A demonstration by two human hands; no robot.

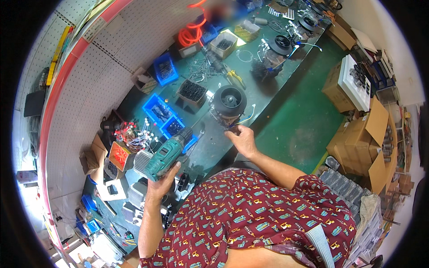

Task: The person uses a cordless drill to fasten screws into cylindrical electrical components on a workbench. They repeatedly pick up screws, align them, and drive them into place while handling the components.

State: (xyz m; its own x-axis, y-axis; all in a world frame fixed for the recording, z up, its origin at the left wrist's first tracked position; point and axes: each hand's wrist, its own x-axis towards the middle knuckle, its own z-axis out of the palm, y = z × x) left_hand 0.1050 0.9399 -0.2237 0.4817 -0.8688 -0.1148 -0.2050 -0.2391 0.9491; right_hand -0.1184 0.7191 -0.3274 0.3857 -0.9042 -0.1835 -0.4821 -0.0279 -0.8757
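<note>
A green and black cordless drill (164,157) is gripped in my left hand (161,184), its chuck pointing up and away over the bench. My right hand (243,142) has thumb and fingers pinched together at the near edge of a motor assembly (223,119); whatever lies between the fingertips is too small to make out. On top of the assembly sits a round black fan wheel (229,100). A thin cable with a white connector (253,106) sticks out from its right side. Beside the drill's tip lies a wrench (199,136).
Blue bins (157,109) and a carton of black screws (192,90) line the bench (210,147). Yellow-handled pliers (237,79) lie beyond the assembly. A second fan unit (279,47) stands farther right. Metal housings (138,196) sit left; cartons (357,138) stand on the right.
</note>
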